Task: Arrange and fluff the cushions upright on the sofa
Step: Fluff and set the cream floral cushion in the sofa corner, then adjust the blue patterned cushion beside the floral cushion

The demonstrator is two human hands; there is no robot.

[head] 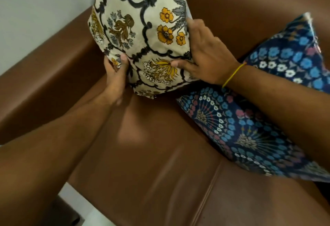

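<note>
A cream cushion (141,29) with black scrollwork and yellow flowers stands upright in the sofa's left corner, its lower edge just above the brown leather seat (151,145). My left hand (115,72) grips its lower left corner. My right hand (205,54), a yellow thread on the wrist, presses and holds its lower right side. A dark blue floral cushion (241,127) lies flat on the seat to the right, partly under my right forearm. Another blue floral cushion (294,56) leans against the backrest behind it.
The brown armrest (44,83) runs along the left, with a pale wall (35,11) behind it. The sofa backrest (250,2) rises at the top right. A strip of light floor (75,200) and a dark object show at the bottom left.
</note>
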